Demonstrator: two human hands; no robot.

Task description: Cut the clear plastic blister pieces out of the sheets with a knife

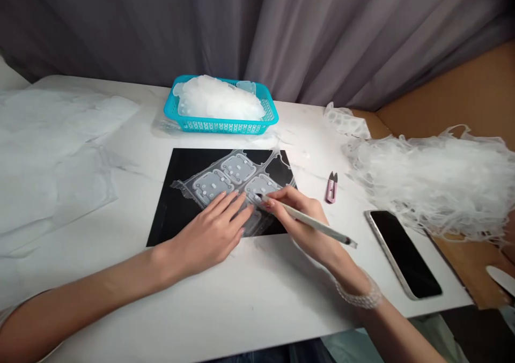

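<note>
My left hand lies flat with its fingers stretched out, pressing on a translucent moulded sheet. Rounded square panels with small raised shapes make up this sheet, which rests on a black mat. Between the fingers of my right hand is a slim white pen-shaped tool. Its dark tip points at the right-hand panel, close to my left fingertips; whether it touches, I cannot tell. The lower panel is partly hidden under my left hand.
Behind the mat stands a blue basket heaped with translucent pieces. Pink thread snips and a phone lie to the right. A tangled pile of translucent trimmings sits farther right, and translucent sheets cover the table's left side.
</note>
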